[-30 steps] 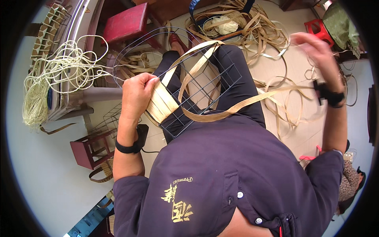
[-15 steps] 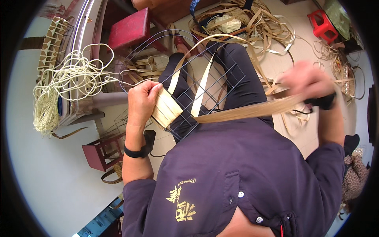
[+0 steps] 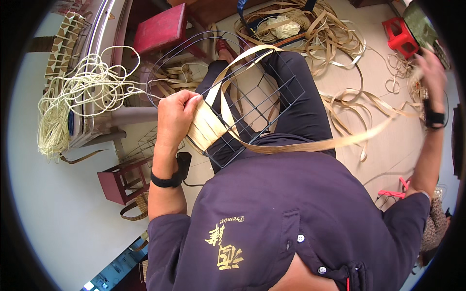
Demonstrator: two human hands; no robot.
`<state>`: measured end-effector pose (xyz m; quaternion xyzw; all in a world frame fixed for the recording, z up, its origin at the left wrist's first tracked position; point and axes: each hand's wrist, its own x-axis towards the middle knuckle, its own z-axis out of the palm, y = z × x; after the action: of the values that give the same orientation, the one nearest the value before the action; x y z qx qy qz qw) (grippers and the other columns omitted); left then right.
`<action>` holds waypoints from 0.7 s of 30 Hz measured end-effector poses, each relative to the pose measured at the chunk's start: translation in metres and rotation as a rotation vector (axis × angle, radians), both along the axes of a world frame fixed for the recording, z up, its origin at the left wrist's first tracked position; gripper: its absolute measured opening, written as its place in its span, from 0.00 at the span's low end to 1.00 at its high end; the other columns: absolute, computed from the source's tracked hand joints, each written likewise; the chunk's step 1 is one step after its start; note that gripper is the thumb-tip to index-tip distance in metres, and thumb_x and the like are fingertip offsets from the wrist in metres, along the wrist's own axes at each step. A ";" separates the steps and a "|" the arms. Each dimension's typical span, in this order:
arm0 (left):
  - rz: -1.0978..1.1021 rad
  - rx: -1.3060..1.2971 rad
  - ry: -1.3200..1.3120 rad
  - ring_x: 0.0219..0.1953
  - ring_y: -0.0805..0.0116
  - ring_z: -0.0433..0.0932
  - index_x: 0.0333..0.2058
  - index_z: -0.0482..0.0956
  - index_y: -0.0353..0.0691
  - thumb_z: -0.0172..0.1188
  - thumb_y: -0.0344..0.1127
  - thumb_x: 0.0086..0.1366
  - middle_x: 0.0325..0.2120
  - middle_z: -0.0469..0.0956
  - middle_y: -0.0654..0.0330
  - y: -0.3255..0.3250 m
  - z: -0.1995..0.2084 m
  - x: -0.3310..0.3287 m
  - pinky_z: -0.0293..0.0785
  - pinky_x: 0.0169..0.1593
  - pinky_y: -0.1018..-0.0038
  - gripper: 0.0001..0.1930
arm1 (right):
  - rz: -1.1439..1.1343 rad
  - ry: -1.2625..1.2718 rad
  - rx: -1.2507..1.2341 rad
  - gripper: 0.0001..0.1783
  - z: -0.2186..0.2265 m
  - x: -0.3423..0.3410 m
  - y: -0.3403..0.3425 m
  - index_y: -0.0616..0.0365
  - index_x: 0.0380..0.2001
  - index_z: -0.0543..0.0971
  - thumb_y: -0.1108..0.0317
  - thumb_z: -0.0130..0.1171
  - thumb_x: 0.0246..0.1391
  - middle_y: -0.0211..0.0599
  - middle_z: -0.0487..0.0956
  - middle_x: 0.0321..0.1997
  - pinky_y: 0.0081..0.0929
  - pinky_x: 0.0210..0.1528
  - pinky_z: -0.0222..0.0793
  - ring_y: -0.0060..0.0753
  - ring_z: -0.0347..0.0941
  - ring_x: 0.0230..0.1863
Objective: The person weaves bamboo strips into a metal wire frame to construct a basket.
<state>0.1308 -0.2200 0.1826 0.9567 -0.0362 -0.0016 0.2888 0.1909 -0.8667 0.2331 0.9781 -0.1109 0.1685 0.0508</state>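
Resting on the thighs: one wire basket point(image 3: 257, 114), open-sided, one end wrapped in pale strip point(image 3: 208, 130). Beyond the knees, one blue-handled basket point(image 3: 241, 7); one ball of string point(image 3: 285, 27) amid tan strips point(image 3: 330, 43). Left hand point(image 3: 174, 114) clamped on the wrapped end, elbow bent. Right hand point(image 3: 431, 77) far out right, arm extended, blurred; cannot tell whether it grips.

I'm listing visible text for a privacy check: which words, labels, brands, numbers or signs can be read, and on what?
Dark shirt, chest: large gold characters, clear enough to read, wording withheld.
Same shirt, beside them: a smaller line of gold script, also readable, wording withheld.
Blue patch, lower left edge: too small to tell.
I can make out no lettering on the tan strip.
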 end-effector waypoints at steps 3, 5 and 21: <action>0.005 0.015 0.002 0.24 0.62 0.82 0.34 0.86 0.34 0.65 0.34 0.63 0.24 0.83 0.49 0.003 -0.001 -0.001 0.75 0.32 0.71 0.08 | 0.747 0.392 0.710 0.19 -0.050 -0.019 0.203 0.58 0.50 0.83 0.62 0.62 0.57 0.43 0.84 0.48 0.33 0.54 0.73 0.42 0.80 0.49; -0.009 0.010 -0.004 0.23 0.68 0.80 0.35 0.86 0.33 0.65 0.33 0.63 0.23 0.83 0.51 0.006 -0.004 0.000 0.74 0.31 0.73 0.08 | 0.979 0.925 0.798 0.18 -0.046 -0.043 0.302 0.60 0.41 0.82 0.57 0.64 0.55 0.49 0.83 0.38 0.41 0.49 0.75 0.50 0.81 0.45; 0.010 -0.045 0.029 0.24 0.64 0.81 0.34 0.86 0.33 0.66 0.32 0.62 0.24 0.82 0.50 0.001 0.000 0.001 0.75 0.32 0.71 0.07 | 0.270 0.112 0.970 0.13 0.021 -0.036 -0.166 0.63 0.41 0.79 0.64 0.63 0.59 0.41 0.84 0.42 0.31 0.43 0.71 0.36 0.77 0.39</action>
<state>0.1315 -0.2191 0.1830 0.9500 -0.0273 -0.0131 0.3108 0.1549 -1.0328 0.2544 0.9023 -0.0461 0.0501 -0.4257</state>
